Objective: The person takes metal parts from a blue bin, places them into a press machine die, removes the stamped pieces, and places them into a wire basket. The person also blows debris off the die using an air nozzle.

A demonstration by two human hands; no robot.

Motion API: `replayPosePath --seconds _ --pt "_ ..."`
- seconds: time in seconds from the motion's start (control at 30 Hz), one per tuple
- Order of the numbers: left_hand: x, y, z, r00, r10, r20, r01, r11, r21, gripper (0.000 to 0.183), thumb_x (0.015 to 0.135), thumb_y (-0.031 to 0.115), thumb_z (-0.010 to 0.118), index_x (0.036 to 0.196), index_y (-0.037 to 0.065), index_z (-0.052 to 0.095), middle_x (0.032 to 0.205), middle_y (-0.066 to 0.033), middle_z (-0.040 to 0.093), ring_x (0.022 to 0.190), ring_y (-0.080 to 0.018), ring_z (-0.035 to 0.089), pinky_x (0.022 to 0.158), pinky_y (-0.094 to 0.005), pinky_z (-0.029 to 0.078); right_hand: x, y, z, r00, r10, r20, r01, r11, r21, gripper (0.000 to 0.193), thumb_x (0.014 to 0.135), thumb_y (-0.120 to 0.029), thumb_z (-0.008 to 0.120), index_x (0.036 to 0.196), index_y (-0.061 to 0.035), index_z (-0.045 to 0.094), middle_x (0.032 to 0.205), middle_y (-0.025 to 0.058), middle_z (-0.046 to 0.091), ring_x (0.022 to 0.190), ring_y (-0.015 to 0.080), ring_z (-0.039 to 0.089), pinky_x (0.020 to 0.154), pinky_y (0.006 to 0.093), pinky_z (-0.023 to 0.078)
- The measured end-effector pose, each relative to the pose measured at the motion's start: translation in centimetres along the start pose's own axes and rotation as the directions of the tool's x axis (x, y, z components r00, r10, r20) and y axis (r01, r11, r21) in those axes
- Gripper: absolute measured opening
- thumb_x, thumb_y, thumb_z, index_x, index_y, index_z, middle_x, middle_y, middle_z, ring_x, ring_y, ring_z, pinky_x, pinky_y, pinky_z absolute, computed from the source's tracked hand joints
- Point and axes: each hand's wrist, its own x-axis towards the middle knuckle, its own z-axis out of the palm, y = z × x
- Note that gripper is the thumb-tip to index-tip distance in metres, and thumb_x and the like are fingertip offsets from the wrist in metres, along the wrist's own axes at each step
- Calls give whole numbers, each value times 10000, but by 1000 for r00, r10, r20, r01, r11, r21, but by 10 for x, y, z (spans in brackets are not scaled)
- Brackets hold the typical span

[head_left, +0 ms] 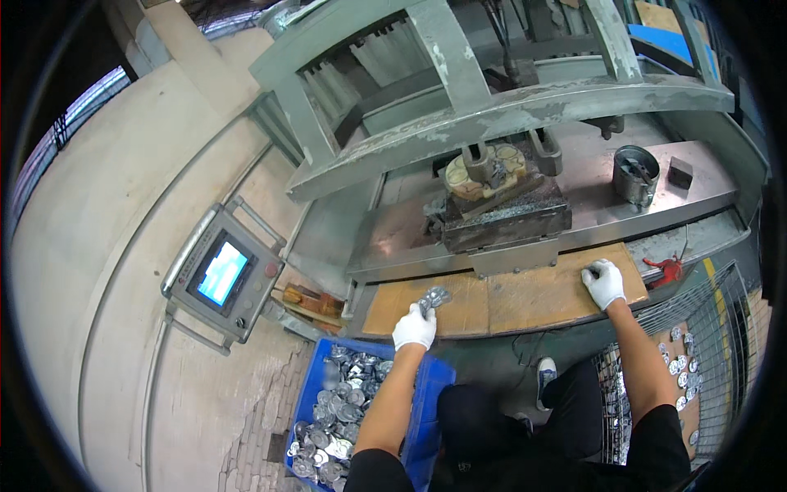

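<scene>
In a white glove, my left hand (415, 328) is closed on a small cluster of shiny metal castings (434, 298), held at the front of the tan board (525, 291). How many castings it holds is hard to make out. My right hand (605, 282), also gloved, rests with curled fingers on the right part of that board; whatever is under its fingers, if anything, is hidden. Behind the board a dark metal die block (508, 220) carries a yellowish round fixture (469, 182), beneath the press frame (508, 113).
A blue crate (438, 385) full of round metal castings stands below left. A wire basket (725, 328) with scattered castings is at the right. On the press bed sit a metal can (636, 176) and a dark block (680, 173). A control panel (223, 273) stands left; a red rag (666, 269) lies right.
</scene>
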Motion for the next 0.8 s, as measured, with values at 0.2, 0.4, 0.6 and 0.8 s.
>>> replayPosePath --seconds 0.2,0.4,0.6,0.8 --pt "-3 -9 -1 980 153 -126 -166 980 -105 389 923 447 546 1029 75 588 986 -227 682 915 -426 654 804 -507 512 0 -1 -5 1000 15 -6 -15 1000 26 172 769 -198 684 784 -28 704 844 178 667 860 358 634 796 431 509" --pt "-6 16 9 859 473 -194 -511 804 -305 316 928 370 590 1007 70 646 1034 -201 670 949 -400 634 827 -466 508 1 -3 -7 999 35 25 -35 999 17 178 772 -206 681 797 -32 710 852 178 670 865 359 634 798 430 509" --pt "3 35 50 762 573 -302 -647 697 -311 318 883 381 658 931 67 656 946 -145 646 899 -356 629 780 -422 511 -1 -9 -6 1000 17 -8 -17 998 54 177 771 -203 677 798 -31 710 834 174 663 835 363 632 781 435 508" --pt "-4 54 60 838 428 -338 -525 800 -290 299 902 386 610 912 91 656 945 -138 642 866 -368 633 750 -465 515 -1 -5 -10 999 49 10 -49 997 66 176 769 -201 670 780 -28 699 819 172 653 835 361 628 781 433 507"
